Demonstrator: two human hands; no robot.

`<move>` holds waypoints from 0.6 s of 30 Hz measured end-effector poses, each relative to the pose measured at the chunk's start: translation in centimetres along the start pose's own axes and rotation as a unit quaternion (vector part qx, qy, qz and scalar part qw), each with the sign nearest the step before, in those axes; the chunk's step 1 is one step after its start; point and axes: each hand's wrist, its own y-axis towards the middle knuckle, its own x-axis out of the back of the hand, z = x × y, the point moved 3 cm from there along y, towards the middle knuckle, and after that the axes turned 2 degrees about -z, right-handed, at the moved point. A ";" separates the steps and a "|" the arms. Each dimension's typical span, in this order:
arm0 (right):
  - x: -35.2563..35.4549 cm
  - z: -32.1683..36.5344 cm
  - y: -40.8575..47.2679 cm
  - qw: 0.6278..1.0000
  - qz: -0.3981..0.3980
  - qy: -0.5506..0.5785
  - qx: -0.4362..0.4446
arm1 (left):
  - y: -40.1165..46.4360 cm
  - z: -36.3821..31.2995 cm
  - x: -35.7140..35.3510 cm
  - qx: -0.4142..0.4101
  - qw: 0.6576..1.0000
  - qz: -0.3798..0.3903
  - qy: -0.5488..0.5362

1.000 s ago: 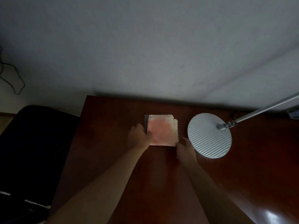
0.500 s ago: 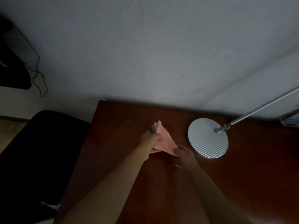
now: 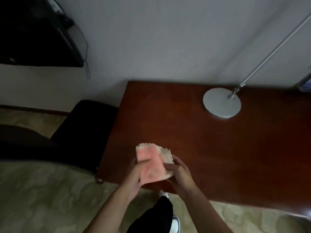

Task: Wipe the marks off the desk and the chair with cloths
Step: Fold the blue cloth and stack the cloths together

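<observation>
Both hands hold a pink cloth [image 3: 151, 163] with a pale zigzag edge, lifted above the front left corner of the dark red-brown desk [image 3: 210, 145]. My left hand [image 3: 136, 175] grips its left side with the thumb across the front. My right hand [image 3: 178, 172] holds its right side, where a paler second layer shows behind the pink one. A black chair [image 3: 87, 128] stands to the left of the desk, low against the wall. No marks can be made out in this dim light.
A round silver lamp base [image 3: 222, 102] with a slanting metal pole [image 3: 272, 47] sits at the back right of the desk. A dark shelf with a hanging cable [image 3: 42, 36] is on the wall at upper left. My leg and shoe [image 3: 161, 212] show below.
The cloth lay flat on the desk near the lamp; both hands picked it up and drew it back over the desk's front left corner. The view has pulled back and swung left.
</observation>
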 end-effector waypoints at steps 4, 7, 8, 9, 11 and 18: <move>-0.1 -4.6 -3.1 1.000 -0.014 -0.006 -0.010 | -3.7 3.0 4.6 -0.021 0.998 -0.059 0.008; 1.1 -8.2 -3.4 0.996 -0.063 -0.056 -0.041 | -4.9 5.0 6.8 -0.027 0.997 -0.075 -0.005; 1.7 -9.5 -3.3 0.993 -0.076 -0.072 -0.053 | -5.2 5.7 7.4 -0.028 0.996 -0.082 -0.011; 2.1 -10.7 -3.2 0.990 -0.090 -0.087 -0.069 | -5.6 6.4 8.0 -0.030 0.995 -0.091 -0.013; 2.8 -12.9 -2.5 0.981 -0.118 -0.116 -0.100 | -5.8 7.2 9.1 -0.040 0.994 -0.100 -0.010; 4.2 -15.5 1.8 0.962 -0.184 -0.141 -0.142 | -5.3 8.5 10.7 -0.049 0.994 -0.100 0.018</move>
